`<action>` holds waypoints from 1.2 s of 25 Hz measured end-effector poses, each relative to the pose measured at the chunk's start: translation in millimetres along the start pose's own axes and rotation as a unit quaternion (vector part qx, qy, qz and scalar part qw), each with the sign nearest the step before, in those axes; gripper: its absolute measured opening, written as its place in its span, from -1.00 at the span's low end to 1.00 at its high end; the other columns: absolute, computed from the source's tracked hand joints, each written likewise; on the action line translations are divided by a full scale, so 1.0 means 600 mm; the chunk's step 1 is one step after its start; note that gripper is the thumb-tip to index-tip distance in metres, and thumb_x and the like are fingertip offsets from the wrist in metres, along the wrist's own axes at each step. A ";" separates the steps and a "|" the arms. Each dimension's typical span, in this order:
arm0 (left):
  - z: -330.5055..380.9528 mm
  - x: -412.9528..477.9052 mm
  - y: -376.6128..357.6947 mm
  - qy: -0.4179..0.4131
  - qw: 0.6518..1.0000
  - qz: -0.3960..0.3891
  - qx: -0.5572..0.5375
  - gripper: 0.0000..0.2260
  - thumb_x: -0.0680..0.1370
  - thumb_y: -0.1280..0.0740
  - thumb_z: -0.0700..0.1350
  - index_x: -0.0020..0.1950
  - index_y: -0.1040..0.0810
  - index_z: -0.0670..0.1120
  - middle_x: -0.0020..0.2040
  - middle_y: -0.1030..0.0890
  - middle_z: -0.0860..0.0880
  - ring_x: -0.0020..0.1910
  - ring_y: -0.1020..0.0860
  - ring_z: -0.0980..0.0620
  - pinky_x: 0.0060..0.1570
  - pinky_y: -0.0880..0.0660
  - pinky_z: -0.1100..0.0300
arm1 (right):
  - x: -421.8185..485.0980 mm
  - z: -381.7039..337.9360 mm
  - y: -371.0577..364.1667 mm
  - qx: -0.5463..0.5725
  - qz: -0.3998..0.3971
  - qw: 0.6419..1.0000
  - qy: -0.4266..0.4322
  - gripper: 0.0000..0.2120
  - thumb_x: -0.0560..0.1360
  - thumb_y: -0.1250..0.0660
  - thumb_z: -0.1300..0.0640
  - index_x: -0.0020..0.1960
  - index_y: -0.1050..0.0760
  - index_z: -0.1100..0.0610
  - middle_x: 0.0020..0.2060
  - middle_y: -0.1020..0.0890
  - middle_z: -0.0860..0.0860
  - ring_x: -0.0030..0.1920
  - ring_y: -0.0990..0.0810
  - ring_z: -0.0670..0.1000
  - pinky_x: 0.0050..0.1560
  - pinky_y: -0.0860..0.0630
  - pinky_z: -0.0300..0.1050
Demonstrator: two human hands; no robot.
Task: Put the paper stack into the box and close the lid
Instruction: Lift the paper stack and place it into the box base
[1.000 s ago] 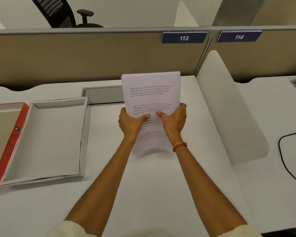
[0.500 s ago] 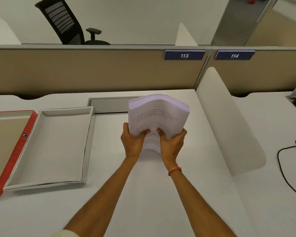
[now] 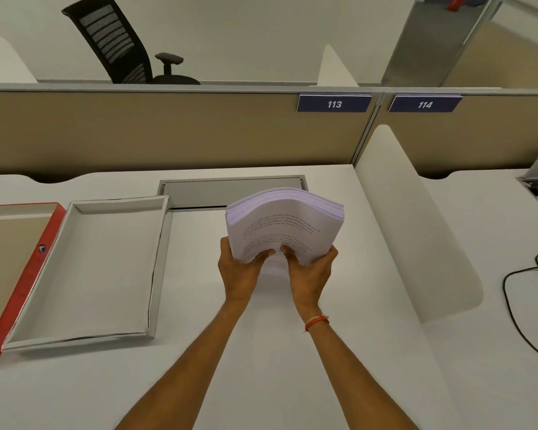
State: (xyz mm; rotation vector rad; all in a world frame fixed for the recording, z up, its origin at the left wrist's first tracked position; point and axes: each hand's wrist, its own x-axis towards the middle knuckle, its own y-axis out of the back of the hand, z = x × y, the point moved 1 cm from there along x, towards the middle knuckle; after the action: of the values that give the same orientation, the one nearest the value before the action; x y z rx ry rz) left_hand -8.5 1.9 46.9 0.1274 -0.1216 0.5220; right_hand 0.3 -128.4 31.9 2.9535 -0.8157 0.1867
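Head view: the left hand (image 3: 239,271) and right hand (image 3: 311,274) both gripped the near edge of the paper stack (image 3: 284,228), fingers (image 3: 269,252) curled shut around it, sheets bowing upward above the white worktop (image 3: 261,352). The box (image 3: 84,268) sat open and empty to the left, well apart, its red-edged lid (image 3: 22,274) lying beside it. Nothing was packed yet; placing the paper and closing the lid remained.

A blue sign (image 3: 334,103) on the beige partition reads "113". A second blue sign (image 3: 425,104) beside it reads "114". Print on the paper stack (image 3: 284,226) is too small to read
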 end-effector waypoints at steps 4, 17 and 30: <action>0.001 0.007 0.000 0.004 1.000 0.013 -0.016 -0.43 0.35 -0.58 -0.03 0.12 -0.33 0.40 0.01 -0.51 0.28 -0.04 -0.58 0.16 -0.14 -0.48 0.59 | -0.006 -0.003 -0.003 0.026 0.010 1.000 0.003 -0.28 0.28 -0.60 -0.01 0.23 -0.23 -0.31 0.15 -0.52 -0.05 0.13 -0.56 -0.02 -0.03 -0.57 -0.42; 0.004 0.021 0.014 0.027 0.999 0.000 -0.041 -0.39 0.25 -0.58 0.07 0.11 -0.35 0.51 0.06 -0.55 0.25 0.04 -0.59 0.14 -0.10 -0.51 0.49 | -0.006 -0.015 0.006 0.023 0.006 1.000 -0.002 -0.24 0.24 -0.61 -0.03 0.30 -0.27 -0.10 0.13 -0.54 -0.09 0.12 -0.57 -0.08 -0.01 -0.62 -0.30; 0.052 0.052 0.014 0.083 0.995 0.013 0.056 -0.55 0.27 -0.62 -0.01 0.04 -0.48 0.11 -0.10 -0.60 0.15 -0.18 -0.63 0.07 -0.47 -0.47 0.48 | 0.031 -0.077 -0.025 -0.100 -0.024 0.994 -0.048 -0.41 0.27 -0.60 -0.01 0.04 -0.24 -0.04 0.00 -0.52 0.00 -0.07 -0.61 0.03 -0.26 -0.66 -0.17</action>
State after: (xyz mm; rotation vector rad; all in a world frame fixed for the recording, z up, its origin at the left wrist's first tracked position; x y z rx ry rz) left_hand 11.5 19.9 83.2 0.1910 0.0674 0.5641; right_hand 19.2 -120.1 79.8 2.8077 -0.7269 -0.0383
